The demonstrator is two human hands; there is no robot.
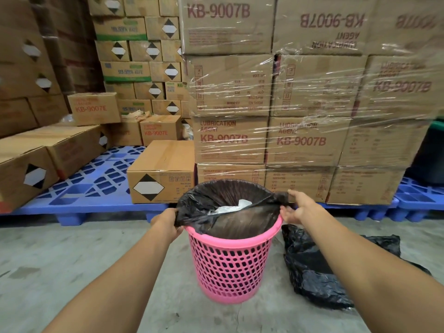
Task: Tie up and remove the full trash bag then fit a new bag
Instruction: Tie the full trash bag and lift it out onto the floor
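Bag contents mostly hidden: only scrap of white paper [234, 206] shows under black liner [230, 212]. Left hand [165, 224] fingertips buried in liner fold; grip of right hand [296, 209] on liner edge partly hidden. Lower liner seen only through holes of pink basket [230, 263]. Spare black bag [319, 272] crumpled on floor, shape unclear. Small print on wrapped cartons [300, 111] unreadable, blurred by film. Dark object [432, 152] at right edge cut off.

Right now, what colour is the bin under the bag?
Pink, with a perforated lattice wall: the bin shows best in the head view, lined with a black bag.
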